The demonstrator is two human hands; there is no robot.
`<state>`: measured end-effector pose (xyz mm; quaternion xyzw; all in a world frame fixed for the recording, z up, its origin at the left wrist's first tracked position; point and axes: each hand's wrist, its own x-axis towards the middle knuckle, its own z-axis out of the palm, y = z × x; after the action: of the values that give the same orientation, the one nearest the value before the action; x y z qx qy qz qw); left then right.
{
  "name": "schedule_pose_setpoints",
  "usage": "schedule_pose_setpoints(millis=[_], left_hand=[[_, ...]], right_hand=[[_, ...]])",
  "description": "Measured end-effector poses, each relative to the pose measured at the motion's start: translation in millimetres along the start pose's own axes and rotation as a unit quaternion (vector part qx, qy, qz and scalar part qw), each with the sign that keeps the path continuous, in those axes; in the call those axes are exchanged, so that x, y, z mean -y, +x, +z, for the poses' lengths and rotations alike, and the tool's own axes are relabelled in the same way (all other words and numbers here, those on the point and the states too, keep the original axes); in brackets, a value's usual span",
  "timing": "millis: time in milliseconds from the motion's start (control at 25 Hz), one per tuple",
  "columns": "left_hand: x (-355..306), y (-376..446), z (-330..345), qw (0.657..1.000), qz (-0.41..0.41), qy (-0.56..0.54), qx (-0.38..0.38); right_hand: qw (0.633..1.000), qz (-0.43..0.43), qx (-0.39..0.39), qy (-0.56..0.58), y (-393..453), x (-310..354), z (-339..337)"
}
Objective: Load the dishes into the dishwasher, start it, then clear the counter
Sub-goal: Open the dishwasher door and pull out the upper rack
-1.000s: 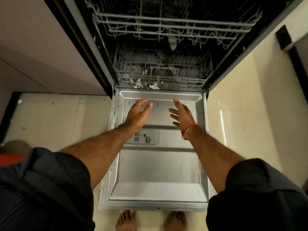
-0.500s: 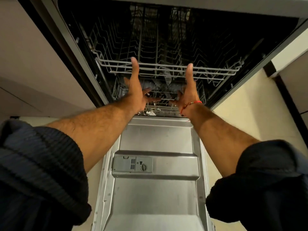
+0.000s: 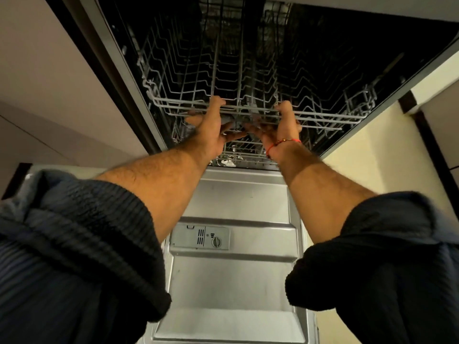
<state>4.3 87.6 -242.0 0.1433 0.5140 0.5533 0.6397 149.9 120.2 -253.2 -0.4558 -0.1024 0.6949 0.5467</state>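
Observation:
The dishwasher stands open, its steel door [image 3: 238, 194] lying flat below my arms. The upper wire rack [image 3: 323, 115] sits inside the dark tub and holds no dishes that I can see. My left hand [image 3: 211, 125] grips the rack's front rail left of centre, fingers hooked over the wire. My right hand [image 3: 280, 125], with a red thread at the wrist, grips the same rail right of centre. Beneath my hands the lower rack [image 3: 248, 150] shows, partly hidden, with some white bits at its front.
A detergent dispenser [image 3: 201, 237] with a round knob sits in the middle of the door. Cabinet fronts [image 3: 62, 95] flank the left side; a cream tiled floor [image 3: 372, 157] lies to the right. My dark sleeves fill the lower corners.
Both hands rose from above the door to the upper rack's front rail and went from straight fingers to curled round the wire. The camera tilted up toward the tub.

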Motion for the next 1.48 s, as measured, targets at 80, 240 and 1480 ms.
schedule_pose_setpoints(millis=[80, 240, 1480], left_hand=[[15, -5, -12, 0.999, 0.017, -0.007, 0.029], [48, -26, -31, 0.998, 0.033, -0.032, 0.034], [165, -355, -118, 0.983, -0.103, -0.104, -0.113]], right_hand=[[1.000, -0.014, -0.006, 0.012, -13, -9, -11], [0.999, -0.029, 0.001, 0.023, -50, -22, -31], [0.995, 0.053, -0.073, 0.038, -359, -127, -183]])
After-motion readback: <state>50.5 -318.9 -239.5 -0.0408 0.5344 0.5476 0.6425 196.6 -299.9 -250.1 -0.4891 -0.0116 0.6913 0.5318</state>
